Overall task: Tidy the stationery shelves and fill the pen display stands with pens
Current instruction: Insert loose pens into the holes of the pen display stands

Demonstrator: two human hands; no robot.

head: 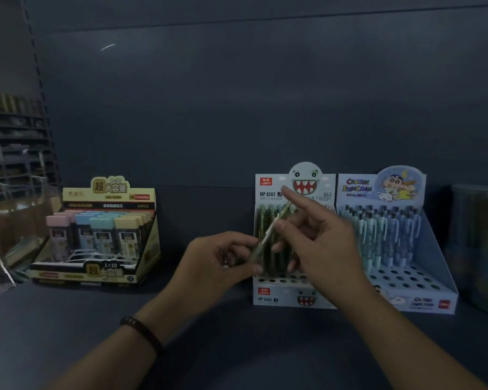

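A green pen (270,231) slants up to the right in front of the monster-face display stand (282,295). My left hand (213,264) grips its lower end. My right hand (320,240) pinches the pen's middle between thumb and fingers, with the index finger stretched out toward the stand's header card. Behind my hands the stand holds several dark green pens (261,220), and its front rows of holes are bare. To its right, the blue cartoon display stand (423,285) has several light blue pens (378,235) in the back rows and bare holes in front.
A yellow box of pencil-lead cases (102,237) sits at the left of the dark shelf (68,319). A dim round container (479,243) stands at the far right edge. Other shelving (14,142) is visible far left. The shelf's back panel rises behind everything.
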